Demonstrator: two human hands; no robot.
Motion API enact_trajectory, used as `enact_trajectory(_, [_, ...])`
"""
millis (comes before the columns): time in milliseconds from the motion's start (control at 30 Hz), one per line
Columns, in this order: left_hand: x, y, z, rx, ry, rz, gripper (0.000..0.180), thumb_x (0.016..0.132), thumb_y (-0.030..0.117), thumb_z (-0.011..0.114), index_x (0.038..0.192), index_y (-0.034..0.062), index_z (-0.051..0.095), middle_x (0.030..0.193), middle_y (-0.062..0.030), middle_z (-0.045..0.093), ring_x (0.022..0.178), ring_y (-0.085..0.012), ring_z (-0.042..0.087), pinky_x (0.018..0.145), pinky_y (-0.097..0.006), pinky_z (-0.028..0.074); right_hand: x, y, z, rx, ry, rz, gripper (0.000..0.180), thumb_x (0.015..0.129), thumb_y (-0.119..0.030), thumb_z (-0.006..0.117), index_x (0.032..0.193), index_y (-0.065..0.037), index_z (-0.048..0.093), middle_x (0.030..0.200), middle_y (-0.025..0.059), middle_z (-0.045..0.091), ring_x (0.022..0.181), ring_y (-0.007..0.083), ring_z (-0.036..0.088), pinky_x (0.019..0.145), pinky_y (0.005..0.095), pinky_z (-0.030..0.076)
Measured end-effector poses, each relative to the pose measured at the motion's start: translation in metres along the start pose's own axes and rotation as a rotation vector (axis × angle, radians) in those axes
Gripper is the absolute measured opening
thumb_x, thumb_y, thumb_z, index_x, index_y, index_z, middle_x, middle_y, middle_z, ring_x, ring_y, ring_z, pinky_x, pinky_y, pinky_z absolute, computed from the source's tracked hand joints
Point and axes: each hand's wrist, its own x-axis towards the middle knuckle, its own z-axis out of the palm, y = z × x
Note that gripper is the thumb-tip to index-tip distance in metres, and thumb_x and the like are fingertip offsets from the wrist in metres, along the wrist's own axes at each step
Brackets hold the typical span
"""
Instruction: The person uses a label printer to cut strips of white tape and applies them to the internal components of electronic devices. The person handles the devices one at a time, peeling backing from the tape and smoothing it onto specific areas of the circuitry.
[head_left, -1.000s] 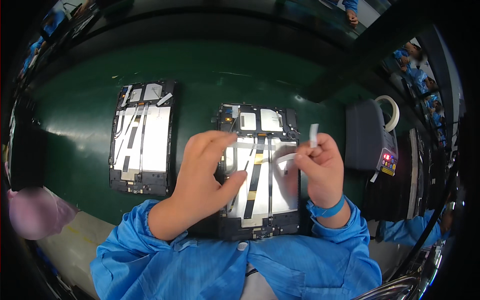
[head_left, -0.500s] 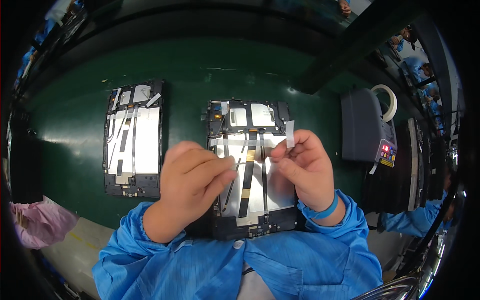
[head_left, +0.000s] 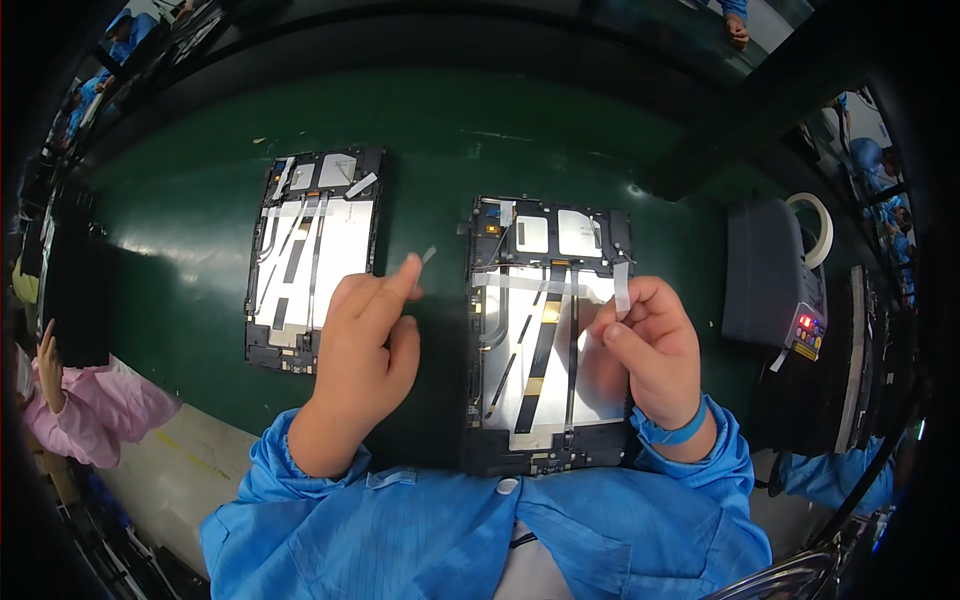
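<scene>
An electronics assembly line — a factory workbench. A dark green mat (head_left: 560,130) covers the bench, with two opened tablet chassis (head_left: 312,255) lying on it, flex cables bared. At right stands a grey tape dispenser (head_left: 772,272) with a roll. Blue antistatic sleeves (head_left: 420,520) and other workers at the far edge.

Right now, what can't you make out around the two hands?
- Head view: right hand covers the lower right of the open tablet.
- Small clear strip by the left hand fingertip: too small to tell whether it touches.
- Tape dispenser: dark rim hides its far side.
</scene>
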Motion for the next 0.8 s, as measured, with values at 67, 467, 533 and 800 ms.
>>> enact_trajectory(67, [0.002,0.006,0.006,-0.172,0.019,-0.070,0.068,0.071,-0.004,0.061,0.135,-0.0028,0.037,0.095,-0.0125,0.061,0.088,-0.0286,0.055,0.078,-0.038,0.045,0.003,-0.004,0.005,-0.089,0.023,-0.023,0.027,0.084,0.002,0.057,0.109,-0.003,0.047,0.096,0.0049,0.058,0.086,0.0089,0.054,0.079,0.0234,0.043])
enact_trajectory(467, [0.026,0.000,0.040,-0.183,0.067,0.011,0.085,0.071,0.003,0.067,0.139,-0.0094,0.018,0.098,-0.0139,0.063,0.092,-0.0332,0.058,0.083,-0.040,0.046,0.086,-0.004,0.036,-1.184,-0.208,-0.345,0.028,0.080,-0.005,0.059,0.105,-0.007,0.049,0.077,0.0132,0.061,0.076,0.0339,0.059,0.064,0.0441,0.046])
enact_trajectory(533, [0.026,-0.002,0.041,-0.186,0.041,0.076,0.084,0.071,0.002,0.067,0.138,-0.0096,0.019,0.098,-0.0136,0.063,0.092,-0.0330,0.059,0.082,-0.040,0.046,0.092,-0.008,0.039,-1.180,-0.230,-0.464,0.027,0.079,-0.004,0.060,0.104,-0.008,0.050,0.076,0.0128,0.061,0.076,0.0335,0.059,0.064,0.0434,0.046])
enact_trajectory(800, [0.028,0.000,0.034,0.014,-0.050,0.222,0.084,0.071,-0.002,0.066,0.139,-0.0092,0.016,0.103,-0.0146,0.064,0.097,-0.0314,0.061,0.083,-0.038,0.045,0.123,-0.002,0.034,-1.261,-0.386,-0.511,0.037,0.072,-0.001,0.064,0.105,-0.006,0.048,0.074,0.0062,0.059,0.075,0.0272,0.059,0.063,0.0365,0.046])
